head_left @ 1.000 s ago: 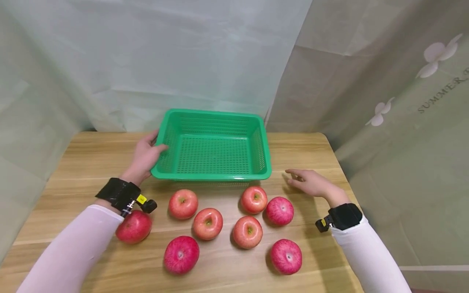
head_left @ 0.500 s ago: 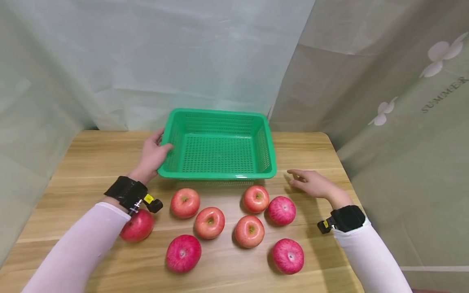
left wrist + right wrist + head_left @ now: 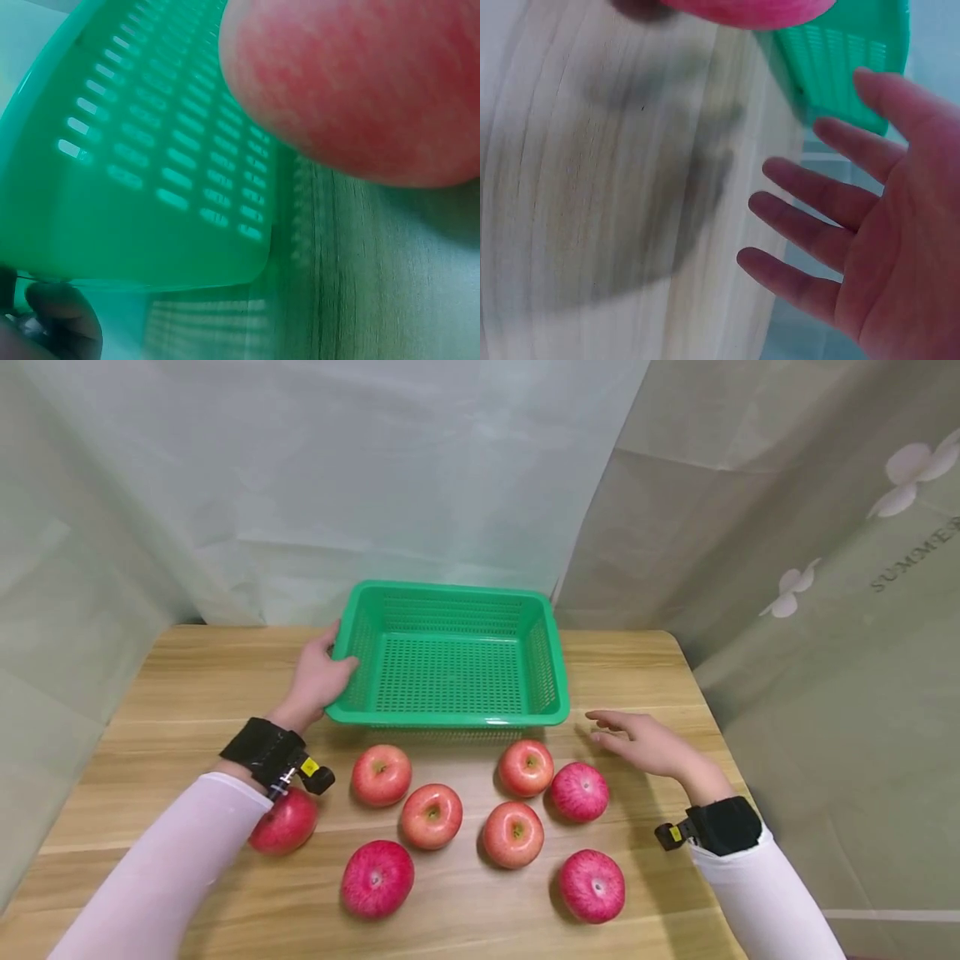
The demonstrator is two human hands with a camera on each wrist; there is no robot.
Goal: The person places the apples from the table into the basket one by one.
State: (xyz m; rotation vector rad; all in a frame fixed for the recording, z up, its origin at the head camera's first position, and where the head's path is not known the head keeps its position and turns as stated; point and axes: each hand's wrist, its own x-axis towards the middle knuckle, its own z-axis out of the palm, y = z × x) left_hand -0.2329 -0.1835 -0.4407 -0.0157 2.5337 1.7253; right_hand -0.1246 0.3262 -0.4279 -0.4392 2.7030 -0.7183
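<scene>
A green plastic basket (image 3: 450, 720) with slotted walls stands at the back of the table, with nothing inside. My left hand (image 3: 318, 678) grips its left rim, thumb over the inner side and fingers outside. The right hand (image 3: 641, 742) hovers over the table to the right of the basket, holding nothing; in the right wrist view its fingers (image 3: 802, 225) are spread and relaxed. A darker pink apple (image 3: 580, 792) is the fruit nearest to it. A large red apple (image 3: 360, 82) looms close beside the basket wall (image 3: 150, 195) in the left wrist view.
Several apples lie in front of the basket, among them a light red apple (image 3: 382, 775) and a deep pink apple (image 3: 377, 878). Another apple (image 3: 285, 821) sits partly behind the left forearm. Pale curtains (image 3: 420, 468) hang behind the wooden table (image 3: 480, 918).
The basket has shifted slightly right in view with my left hand on it; the apples show a smaller shift. My right hand has stayed near the same spot.
</scene>
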